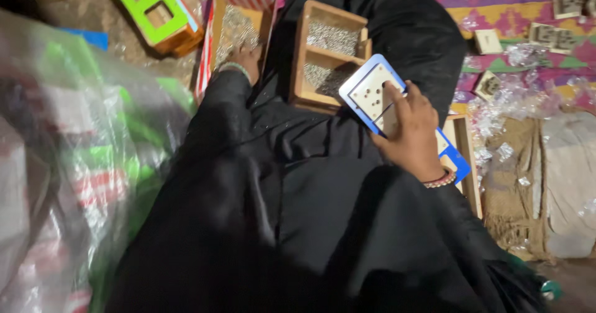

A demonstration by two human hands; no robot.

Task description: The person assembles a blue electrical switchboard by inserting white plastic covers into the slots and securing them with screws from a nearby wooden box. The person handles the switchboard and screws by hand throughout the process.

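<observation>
Head view looks down on a white plate (372,93) with small holes, edged in blue, lying on the black-clad lap just right of centre; the right hand (413,133) rests on top of it, fingers spread and one fingertip pressed near its middle, a loose hold rather than a tight grip; the plate looks thin, stiff, light and smooth, likely to slide on cloth, best taken by its blue edges. At ten o'clock from the plate stands a two-part wooden tray (329,55) of tiny silvery pieces, touching the plate's corner; further toward ten o'clock the left hand (245,58) reaches into a red-striped box (239,21) of the same pieces, its fingers buried, so I cannot tell how closed they are. Beyond, at eleven o'clock, lies a green frame (152,9); at three o'clock crumpled clear wrappers (496,127) litter the floor.
</observation>
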